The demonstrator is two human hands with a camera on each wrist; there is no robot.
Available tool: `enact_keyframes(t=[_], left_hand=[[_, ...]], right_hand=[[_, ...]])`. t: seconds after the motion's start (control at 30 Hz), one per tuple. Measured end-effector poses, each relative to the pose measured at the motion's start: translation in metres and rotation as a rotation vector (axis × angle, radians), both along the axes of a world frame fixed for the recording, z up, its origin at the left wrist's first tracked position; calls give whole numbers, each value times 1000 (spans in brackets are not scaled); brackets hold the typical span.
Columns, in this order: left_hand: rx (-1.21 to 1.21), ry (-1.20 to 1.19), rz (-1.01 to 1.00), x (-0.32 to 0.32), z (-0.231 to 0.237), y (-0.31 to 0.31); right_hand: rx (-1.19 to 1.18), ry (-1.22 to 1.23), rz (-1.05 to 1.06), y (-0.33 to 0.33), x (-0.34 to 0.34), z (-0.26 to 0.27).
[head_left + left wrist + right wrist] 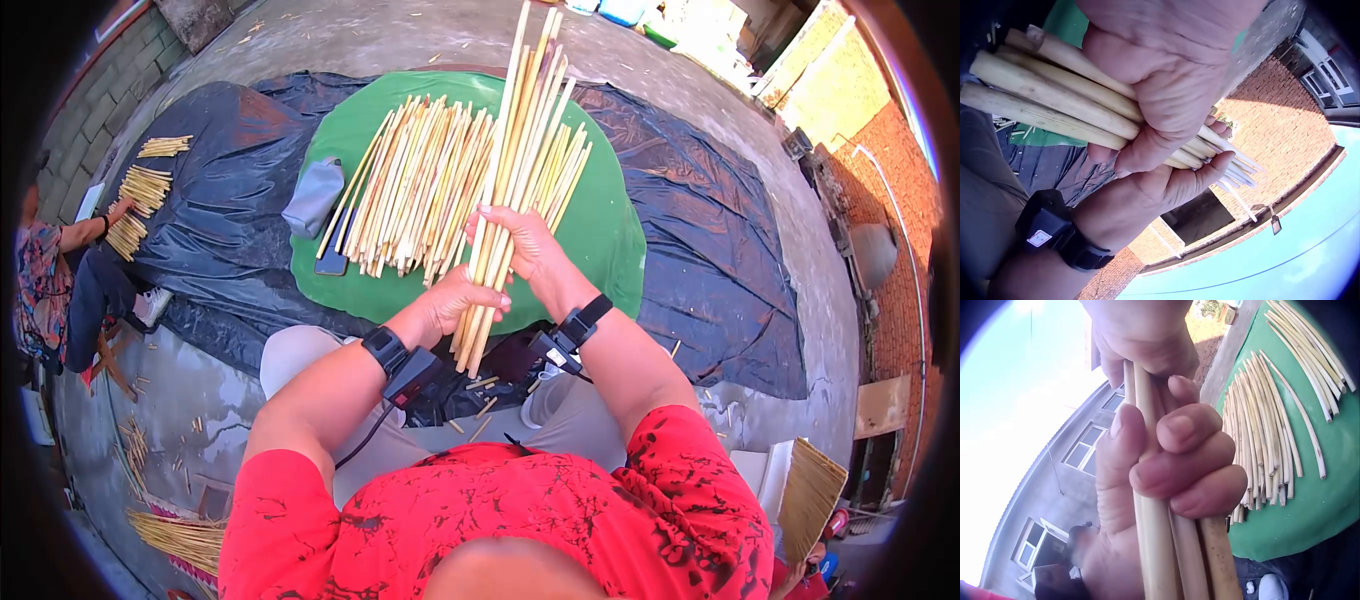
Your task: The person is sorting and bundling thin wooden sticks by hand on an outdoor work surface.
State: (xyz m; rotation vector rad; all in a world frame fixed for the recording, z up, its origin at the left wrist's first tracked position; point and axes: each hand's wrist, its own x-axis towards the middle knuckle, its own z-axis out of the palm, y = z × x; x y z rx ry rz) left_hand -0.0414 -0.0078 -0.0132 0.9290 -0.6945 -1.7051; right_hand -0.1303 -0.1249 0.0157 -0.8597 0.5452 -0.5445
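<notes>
Both hands hold one bundle of long, pale yellow stalks (520,150), tilted with its far end up and slightly right. My left hand (455,300) grips it near the lower end, and the butts stick out below. Just above, my right hand (530,245) holds the same stalks. The left wrist view shows the left hand (1172,69) wrapped over the stalks (1054,103). In the right wrist view the left fingers (1188,462) curl round them, below the right hand (1147,337). Behind the bundle, a wide pile of similar stalks (415,190) lies on a green cloth (610,250).
A grey pouch (314,198) and a phone (331,256) lie left of the pile. Black plastic sheeting (700,240) spreads beneath the cloth. At far left another person (50,270) reaches to smaller stalk piles (145,190). Short cut pieces (485,407) litter the ground by my feet.
</notes>
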Motion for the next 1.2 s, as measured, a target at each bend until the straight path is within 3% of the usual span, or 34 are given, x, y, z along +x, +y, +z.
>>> enact_keyframes(t=[0.07, 0.13, 0.27, 0.47, 0.67, 0.8, 0.87, 1.0, 1.13, 1.2], left_hand=[[41, 14, 38, -2, 1, 1], [27, 28, 60, -3, 1, 0], [36, -2, 86, -1, -3, -2], [53, -15, 109, 1, -4, -1], [51, -17, 115, 2, -3, 1], [63, -11, 166, 5, -15, -1], [58, -21, 196, 9, -16, -2], [101, -101, 179, 9, -18, -4], [33, -142, 167, -6, -15, -3], [13, -172, 165, -13, -8, -2]], right_hand=[[-47, -9, -47, 3, 0, 4], [-99, -91, -236, -2, 3, 2], [-239, 56, -242, -9, -9, 11], [-149, 61, -286, -11, -16, 10], [-222, 212, -269, -16, -19, 9], [-134, 211, -397, -21, -29, 20], [-212, 22, -579, -40, -41, 21], [-251, -61, -611, -45, -45, 40], [-346, 140, -489, -27, -27, 32], [-513, 260, -550, -23, -17, 24]])
